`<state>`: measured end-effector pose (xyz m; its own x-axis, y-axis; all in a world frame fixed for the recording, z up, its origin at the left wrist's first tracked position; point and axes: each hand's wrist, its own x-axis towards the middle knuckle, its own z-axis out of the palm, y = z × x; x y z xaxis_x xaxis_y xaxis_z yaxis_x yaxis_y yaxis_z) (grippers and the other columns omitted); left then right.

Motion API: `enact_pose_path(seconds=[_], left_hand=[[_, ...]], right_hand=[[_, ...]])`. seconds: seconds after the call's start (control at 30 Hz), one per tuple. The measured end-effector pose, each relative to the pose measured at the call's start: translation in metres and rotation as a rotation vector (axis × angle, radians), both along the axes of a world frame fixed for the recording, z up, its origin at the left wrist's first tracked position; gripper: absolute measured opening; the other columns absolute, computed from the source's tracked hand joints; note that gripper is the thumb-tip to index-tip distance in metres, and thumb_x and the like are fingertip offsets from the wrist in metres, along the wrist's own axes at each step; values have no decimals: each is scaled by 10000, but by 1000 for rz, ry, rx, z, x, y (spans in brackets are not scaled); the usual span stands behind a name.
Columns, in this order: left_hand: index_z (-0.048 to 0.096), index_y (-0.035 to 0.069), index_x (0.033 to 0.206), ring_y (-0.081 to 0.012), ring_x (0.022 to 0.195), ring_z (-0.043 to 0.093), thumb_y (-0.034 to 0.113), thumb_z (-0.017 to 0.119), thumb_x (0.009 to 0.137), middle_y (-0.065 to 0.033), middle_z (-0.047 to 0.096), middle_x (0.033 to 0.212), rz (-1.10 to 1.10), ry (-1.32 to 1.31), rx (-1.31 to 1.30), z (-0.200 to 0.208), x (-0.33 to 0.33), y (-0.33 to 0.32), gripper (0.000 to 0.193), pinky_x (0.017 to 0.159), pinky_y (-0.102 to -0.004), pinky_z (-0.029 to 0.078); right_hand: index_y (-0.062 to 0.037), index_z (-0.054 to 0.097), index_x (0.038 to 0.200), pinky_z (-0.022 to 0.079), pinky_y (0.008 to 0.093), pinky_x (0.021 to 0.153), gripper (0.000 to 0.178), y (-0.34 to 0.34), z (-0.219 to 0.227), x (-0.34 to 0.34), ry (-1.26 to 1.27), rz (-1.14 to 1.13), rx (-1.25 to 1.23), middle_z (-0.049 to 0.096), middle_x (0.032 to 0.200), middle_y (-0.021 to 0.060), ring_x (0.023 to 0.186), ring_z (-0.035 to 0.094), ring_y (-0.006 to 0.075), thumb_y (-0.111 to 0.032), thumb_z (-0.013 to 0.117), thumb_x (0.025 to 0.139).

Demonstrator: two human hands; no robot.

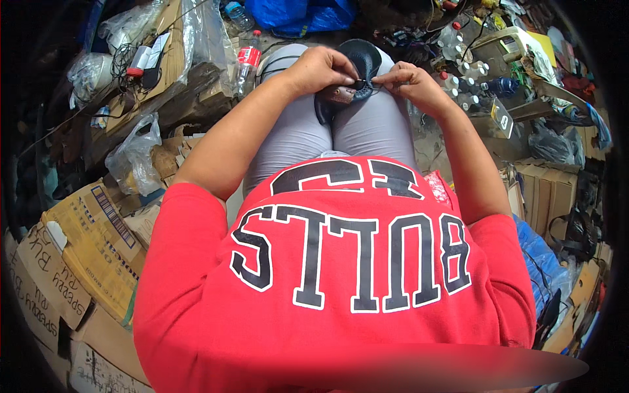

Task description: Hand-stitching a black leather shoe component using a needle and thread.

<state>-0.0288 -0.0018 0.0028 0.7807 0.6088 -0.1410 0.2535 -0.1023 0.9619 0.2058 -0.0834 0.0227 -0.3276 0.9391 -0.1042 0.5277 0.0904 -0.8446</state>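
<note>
On inspection, the dark shoe rests across the seated person's light grey trousers, a brown leather piece lying at its near side.

Left hand: at the shoe's left, fingers curled well in, tips meeting at its edge; whether anything small is pinched there, I cannot tell. Right hand: just right of the shoe, thumb and forefinger drawn together on what appears to be a thin dark strand reaching the shoe.

Risks, in my judgement: the shoe has only the thighs beneath it, so a shift of the knees or a hard pull rightward could tip or slide it. A sharp tug could snap the strand; slack could let it tangle. The fingertips work close together, so a slip could jab one.

Left of the shoe stands a red-capped bottle; a wide elbow swing could topple it.
</note>
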Motion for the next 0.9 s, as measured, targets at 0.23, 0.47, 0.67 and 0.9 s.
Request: enact_pose_path(seconds=[0.23, 0.47, 0.67, 0.9], left_hand=[[678, -10, 903, -84, 698, 610, 11, 647, 776, -48, 675, 805, 51, 78, 29, 5, -7, -8, 133, 658, -217, 500], [668, -11, 881, -86, 720, 608, -23, 631, 768, -35, 669, 790, 62, 50, -26, -7, 2, 1, 120, 680, -216, 493], [670, -1, 850, -105, 756, 595, -23, 653, 747, -32, 649, 810, -48, 68, 120, -1, 10, 15, 106, 710, -235, 479], [680, 13, 894, -108, 720, 585, 1, 668, 738, -30, 640, 787, -12, 121, 504, 17, -3, -6, 157, 688, -240, 475]], right_hand=[[-158, 694, 1028, 451, 229, 713, 287, -25, 3, -15, 11, -157, 84, 601, 833, 23, 765, 551, 105, -41, 644, 771], [-85, 675, 1053, 446, 207, 711, 254, -20, -10, -14, 349, -244, -127, 636, 873, -17, 758, 525, 49, -55, 642, 803], [-52, 678, 1015, 424, 186, 694, 223, 2, -8, -6, 236, -131, -225, 612, 831, -32, 738, 498, 40, -33, 622, 801], [-67, 670, 1058, 405, 177, 621, 263, -15, -6, -14, 122, -157, -103, 553, 717, -65, 660, 464, 25, -51, 639, 797]])
